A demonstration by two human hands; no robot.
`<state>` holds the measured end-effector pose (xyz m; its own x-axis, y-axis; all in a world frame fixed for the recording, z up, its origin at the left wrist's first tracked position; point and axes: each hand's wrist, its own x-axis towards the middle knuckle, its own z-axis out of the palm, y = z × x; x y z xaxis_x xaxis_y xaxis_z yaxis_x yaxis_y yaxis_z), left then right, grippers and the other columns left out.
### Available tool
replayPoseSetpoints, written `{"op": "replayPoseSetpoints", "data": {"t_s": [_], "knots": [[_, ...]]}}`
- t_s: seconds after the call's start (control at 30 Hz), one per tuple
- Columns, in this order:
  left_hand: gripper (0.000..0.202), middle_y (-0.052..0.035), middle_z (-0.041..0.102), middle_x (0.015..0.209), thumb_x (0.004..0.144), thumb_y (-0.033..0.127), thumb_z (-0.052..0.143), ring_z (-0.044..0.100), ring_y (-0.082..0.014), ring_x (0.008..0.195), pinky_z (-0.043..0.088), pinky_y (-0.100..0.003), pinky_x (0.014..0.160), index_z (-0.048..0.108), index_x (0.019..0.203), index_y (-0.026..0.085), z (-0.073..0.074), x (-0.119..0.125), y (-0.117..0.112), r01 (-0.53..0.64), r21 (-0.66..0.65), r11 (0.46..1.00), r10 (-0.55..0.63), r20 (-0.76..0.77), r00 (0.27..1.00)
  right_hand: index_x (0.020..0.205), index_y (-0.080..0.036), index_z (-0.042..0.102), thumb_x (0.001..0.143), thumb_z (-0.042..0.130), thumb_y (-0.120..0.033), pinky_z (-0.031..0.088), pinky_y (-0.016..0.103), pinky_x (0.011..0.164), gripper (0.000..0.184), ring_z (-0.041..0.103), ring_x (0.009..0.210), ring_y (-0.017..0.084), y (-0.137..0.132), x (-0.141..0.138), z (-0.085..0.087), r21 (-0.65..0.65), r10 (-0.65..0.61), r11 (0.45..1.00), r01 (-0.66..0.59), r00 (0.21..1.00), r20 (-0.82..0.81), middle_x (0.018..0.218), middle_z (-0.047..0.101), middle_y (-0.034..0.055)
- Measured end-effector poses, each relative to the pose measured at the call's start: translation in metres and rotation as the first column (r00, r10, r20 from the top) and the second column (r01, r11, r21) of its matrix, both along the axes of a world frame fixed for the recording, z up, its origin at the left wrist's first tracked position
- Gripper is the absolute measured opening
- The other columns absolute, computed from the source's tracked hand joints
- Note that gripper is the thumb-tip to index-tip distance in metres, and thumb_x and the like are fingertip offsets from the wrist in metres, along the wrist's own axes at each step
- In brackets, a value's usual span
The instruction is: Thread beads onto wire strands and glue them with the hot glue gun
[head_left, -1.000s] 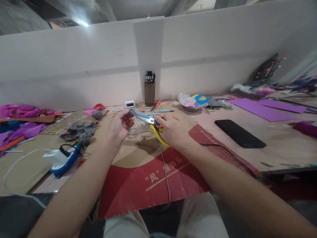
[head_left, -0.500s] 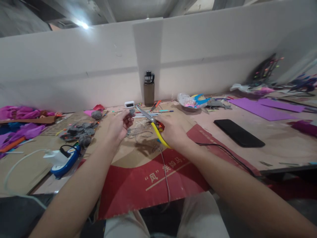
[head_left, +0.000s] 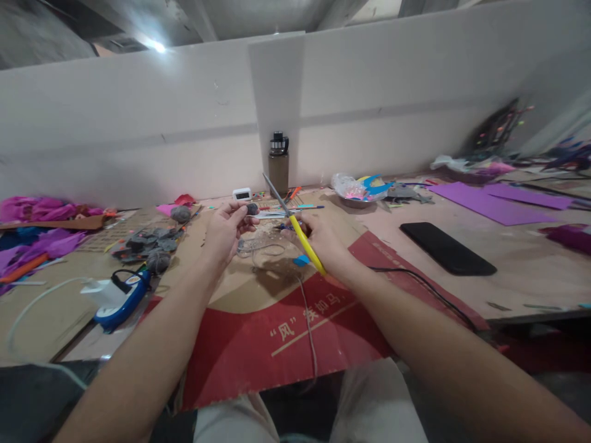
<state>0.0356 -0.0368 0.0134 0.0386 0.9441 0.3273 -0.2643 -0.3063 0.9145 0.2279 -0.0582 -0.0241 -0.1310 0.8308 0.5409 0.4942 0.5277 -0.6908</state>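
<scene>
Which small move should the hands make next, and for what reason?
Probably the right hand should turn the scissors so that the blades come toward the grey piece: the left hand holds this piece up within easy reach, but the blades point past it without touching.

Glaring white from a light [head_left: 157, 45] at far left. Brightening the wall [head_left: 369, 80] softly, leaving dimness beneath the table [head_left: 378, 224]. Casting soft shadows across the near cardboard [head_left: 235, 295]. Blurring the far-right clutter [head_left: 570, 157], stretching toward both side edges.
</scene>
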Motion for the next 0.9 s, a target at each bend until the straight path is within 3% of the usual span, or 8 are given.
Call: {"op": "replayPoseSetpoints", "data": {"t_s": [0.13,0.27,0.4,0.57,0.7,0.9], "knots": [[0.010,-0.0030,0.065,0.077,0.075,0.017,0.062,0.061,-0.0092,0.059,0.049,-0.022,0.057,0.058,0.084,0.014,-0.002,0.003,-0.002,-0.009,0.049,0.999,0.011,-0.046,0.999,0.105,-0.017,0.056,0.083,0.051,-0.045,0.040,0.027,0.070,0.036,0.053,0.078,0.015,-0.001,-0.001,0.003,0.042,0.028,0.999,-0.031,0.997,0.067,0.089,0.061,0.0042],[0.015,-0.0021,0.064,0.076,0.071,0.015,0.066,0.058,-0.0074,0.057,0.048,-0.020,0.056,0.059,0.084,0.013,-0.002,0.004,0.000,-0.014,0.032,0.999,0.015,-0.043,0.999,0.104,-0.017,0.055,0.083,0.050,-0.047,0.040,0.030,0.076,0.037,0.052,0.089,0.019,-0.006,-0.003,0.006,0.087,-0.055,0.995,0.037,0.975,0.216,0.095,0.059,0.0076],[0.014,-0.0018,0.062,0.070,0.069,0.015,0.067,0.054,-0.0054,0.052,0.044,-0.016,0.050,0.061,0.081,0.011,0.000,0.003,0.000,0.014,-0.043,0.999,-0.014,-0.016,1.000,0.109,-0.020,0.054,0.085,0.047,-0.047,0.039,0.029,0.073,0.037,0.052,0.083,0.018,-0.009,-0.002,0.003,0.144,-0.190,0.978,0.151,0.930,0.314,0.099,0.055,0.0089],[0.011,-0.0019,0.062,0.069,0.068,0.015,0.067,0.053,-0.0058,0.048,0.037,-0.015,0.041,0.060,0.077,0.013,0.000,-0.001,0.003,-0.021,-0.141,0.990,0.027,0.035,0.999,0.114,-0.022,0.051,0.082,0.047,-0.028,0.036,0.027,0.065,0.033,0.051,0.082,0.019,-0.011,0.002,0.003,0.256,-0.350,0.933,0.254,0.810,0.471,0.103,0.052,0.0101],[0.011,0.0010,0.058,0.064,0.066,0.012,0.066,0.053,-0.0057,0.048,0.038,-0.015,0.041,0.057,0.072,0.013,-0.003,-0.003,0.007,-0.023,-0.154,0.988,0.037,0.088,0.995,0.114,-0.023,0.050,0.079,0.047,-0.024,0.033,0.026,0.061,0.035,0.050,0.082,0.019,-0.014,0.001,0.005,0.290,-0.361,0.927,0.236,0.771,0.525,0.102,0.052,0.0094],[0.011,-0.0007,0.059,0.066,0.066,0.004,0.062,0.056,-0.0052,0.056,0.047,-0.014,0.052,0.062,0.075,0.010,-0.001,0.002,0.003,0.052,-0.124,0.991,-0.036,0.125,0.992,0.114,-0.023,0.051,0.081,0.047,-0.025,0.032,0.026,0.059,0.033,0.051,0.082,0.019,-0.014,0.000,0.004,0.294,-0.369,0.925,0.240,0.750,0.550,0.101,0.053,0.0092]]}}
